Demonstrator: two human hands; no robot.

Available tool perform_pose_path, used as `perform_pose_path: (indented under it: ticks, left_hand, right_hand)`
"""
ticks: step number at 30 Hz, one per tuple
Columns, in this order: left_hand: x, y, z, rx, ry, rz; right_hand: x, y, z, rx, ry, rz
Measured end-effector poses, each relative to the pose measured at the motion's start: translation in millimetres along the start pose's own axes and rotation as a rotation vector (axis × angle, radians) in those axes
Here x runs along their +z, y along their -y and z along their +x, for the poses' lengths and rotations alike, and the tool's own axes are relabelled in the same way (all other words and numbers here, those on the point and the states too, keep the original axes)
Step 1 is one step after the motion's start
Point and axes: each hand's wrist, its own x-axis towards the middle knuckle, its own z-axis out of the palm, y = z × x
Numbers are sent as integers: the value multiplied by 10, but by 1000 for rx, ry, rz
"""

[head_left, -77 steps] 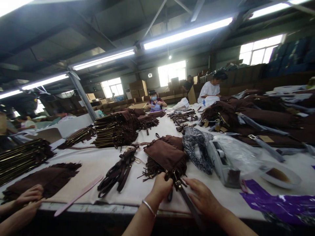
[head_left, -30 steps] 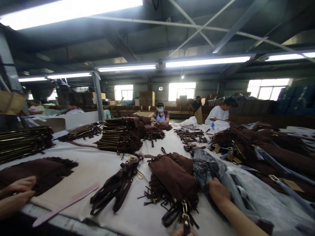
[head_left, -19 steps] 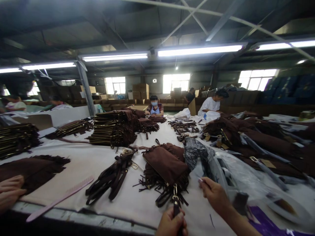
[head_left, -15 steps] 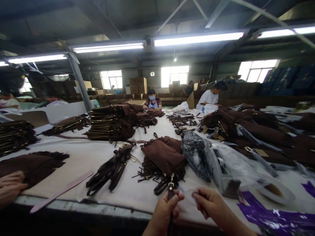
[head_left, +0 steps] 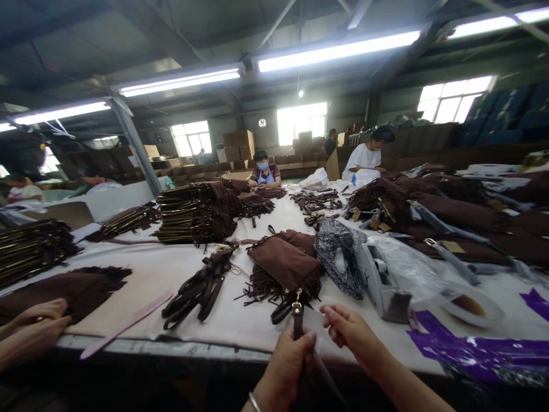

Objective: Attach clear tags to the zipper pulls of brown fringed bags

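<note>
My left hand [head_left: 288,360] is closed round a dark brown strap [head_left: 297,326] at the table's front edge. The strap's gold clasp [head_left: 297,297] lies against the fringe of a brown fringed pouch [head_left: 285,257]. Just to the right, my right hand [head_left: 354,335] pinches the end of a clear, thin plastic strip [head_left: 325,366], which hangs down beside the strap. The strip's see-through edges are hard to make out. A bundle of brown straps [head_left: 201,289] with gold hooks lies left of the pouch.
A co-worker's hands [head_left: 36,332] rest by a brown fringed piece [head_left: 72,292] at left, near a pink comb [head_left: 128,323]. Stacked pouches [head_left: 184,214] stand behind. On the right are a grey tape dispenser [head_left: 386,286], purple plastic [head_left: 472,349] and piled brown bags [head_left: 454,217].
My left hand has moved slightly down the strap, and my right hand has shifted a little upward and left. The camera view has also shifted; the co-worker's hands appear further right.
</note>
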Motion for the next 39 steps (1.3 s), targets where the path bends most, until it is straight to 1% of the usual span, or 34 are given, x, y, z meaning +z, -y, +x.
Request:
perform_pose_path:
  ticks: [2, 4, 6, 8, 10, 12, 15, 17, 19, 22, 24, 26, 28, 30, 33, 36, 39]
  left_hand:
    - [22, 9, -9, -2, -23, -4]
    - [54, 23, -9, -6, -38, 19]
    - [83, 44, -8, -4, -47, 49]
    - [91, 65, -22, -9, -37, 92]
    - [68, 78, -69, -34, 6, 169]
    - [22, 71, -151, -82, 66, 228]
    - [-49, -2, -292, -113, 155, 208]
    - [-82, -105, -352, -96, 211, 196]
    - [-110, -239, -366, -76, 233, 218]
    - [-161, -439, -317, -39, 175, 251]
    - [-198, -531, -271, -23, 122, 265]
    - [-219, -570, -233, -18, 91, 240]
    - [-213, -562, -209, -8, 91, 149]
    - [-183, -532, -193, 17, 114, 57]
    - [-120, -503, -172, 57, 127, 28]
    - [-75, -520, -147, 100, 62, 98]
    - [-46, -540, -127, 166, 1, 217]
  right_hand:
    - [69, -119, -67, 55, 56, 4]
    - [124, -196, -121, 80, 50, -34]
    - [139, -212, -134, 39, -32, -117]
    - [100, -179, -117, -51, -128, -250]
    - [25, -133, -102, -133, -197, -371]
    - [-51, -111, -117, -155, -235, -445]
    - [-100, -156, -195, -114, -234, -494]
    - [-81, -213, -263, -87, -220, -511]
    - [-45, -258, -322, -60, -206, -520]
    - [-23, -269, -371, -63, -212, -542]
    - [-40, -249, -380, -125, -240, -579]
    - [-62, -225, -386, -205, -255, -627]
    - [-63, -210, -398, -248, -237, -654]
    - [-34, -205, -419, -230, -202, -647]
    - [34, -211, -453, -161, -147, -614]
    - [82, -220, -475, -115, -111, -605]
    - [103, -226, -483, -78, -112, -595]
